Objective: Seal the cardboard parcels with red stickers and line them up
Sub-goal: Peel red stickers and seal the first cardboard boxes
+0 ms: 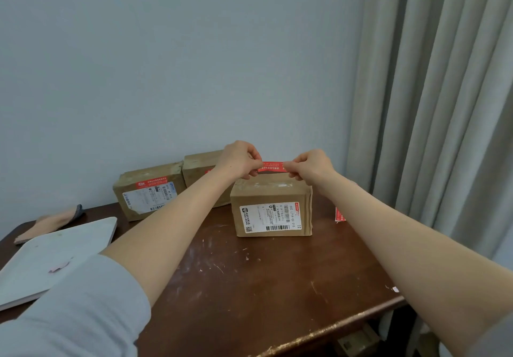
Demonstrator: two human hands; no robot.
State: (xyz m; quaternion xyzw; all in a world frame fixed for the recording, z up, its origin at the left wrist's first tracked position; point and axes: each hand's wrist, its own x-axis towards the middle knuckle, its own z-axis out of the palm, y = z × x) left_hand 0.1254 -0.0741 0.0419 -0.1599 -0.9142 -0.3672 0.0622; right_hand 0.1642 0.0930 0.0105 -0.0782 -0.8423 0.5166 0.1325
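On the counter (249, 273), the front parcel (272, 212) bears no red seal yet (its top shows only glossy tape). Just above it, the left grip (238, 162) and right grip (312, 166) each pinch one end of a red sticker (272, 167), held taut. By the wall, the left rear parcel (148, 192) is sealed and the second rear parcel (200, 167) shows some red, so this sealing and the line-up likely remain.

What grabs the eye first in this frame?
The red sticker, pulled taut between the left hand and right hand, each pinching an end over the front parcel in the middle of the table. Behind it to the left, by the wall, stand the left parcel and the back parcel. A pale tray lies at the table's left.
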